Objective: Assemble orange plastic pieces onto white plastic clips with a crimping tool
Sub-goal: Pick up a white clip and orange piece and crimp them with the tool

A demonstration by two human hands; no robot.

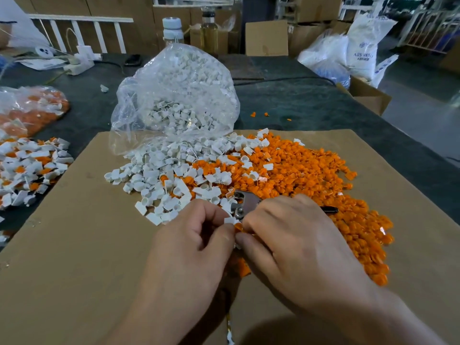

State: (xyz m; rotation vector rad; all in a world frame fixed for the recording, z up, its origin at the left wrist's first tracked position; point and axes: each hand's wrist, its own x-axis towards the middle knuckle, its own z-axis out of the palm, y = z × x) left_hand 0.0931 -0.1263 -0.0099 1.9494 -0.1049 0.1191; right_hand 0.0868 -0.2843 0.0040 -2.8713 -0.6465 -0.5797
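My left hand (pixel 196 242) pinches a white clip (pixel 229 220) between thumb and fingers. My right hand (pixel 291 242) meets it, pinching a small orange piece (pixel 238 226) against the clip. The metal crimping tool (pixel 242 204) lies just beyond both hands, partly hidden under my right hand; its dark handle tip (pixel 328 209) sticks out to the right. Loose white clips (pixel 161 178) spread on the left of the cardboard sheet (pixel 74 245), and loose orange pieces (pixel 311 175) on the right.
A clear bag of white clips (pixel 174 100) lies open behind the piles. At far left sit a heap of white-and-orange parts (pixel 27 168) and a bag of orange pieces (pixel 29 108). Bottles (pixel 209 33), boxes and sacks stand along the table's far edge.
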